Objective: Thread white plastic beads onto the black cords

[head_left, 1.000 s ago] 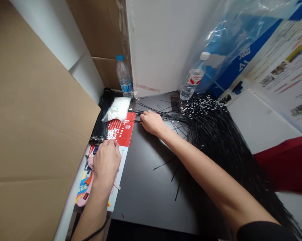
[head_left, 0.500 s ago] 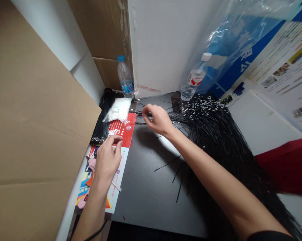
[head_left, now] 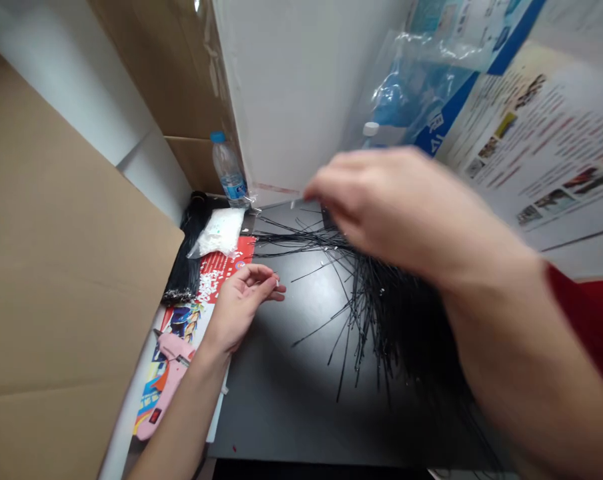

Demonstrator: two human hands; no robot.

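My right hand [head_left: 391,213] is raised close to the camera, fingers bunched above a mass of thin black wires [head_left: 386,313] that fans across the dark tabletop [head_left: 276,393]. Whether those fingers grip the wires is hidden. The white-tipped wire ends are mostly out of sight behind that hand. My left hand [head_left: 244,307] lies palm-up and loosely open at the edge of a red printed card [head_left: 229,270], holding nothing visible. Small white bits [head_left: 209,288] are scattered on the card just beyond its fingers.
A bag of white pieces [head_left: 216,233] and a black wire bundle [head_left: 185,260] lie at the back left, by a water bottle [head_left: 228,170]. A pink glue gun [head_left: 166,380] rests near my left forearm. A cardboard sheet [head_left: 66,267] rises along the left.
My right hand has risen toward the camera, covering the white-tipped wire ends. My left hand has opened and moved right, uncovering the pink glue gun. The whole view has shifted.
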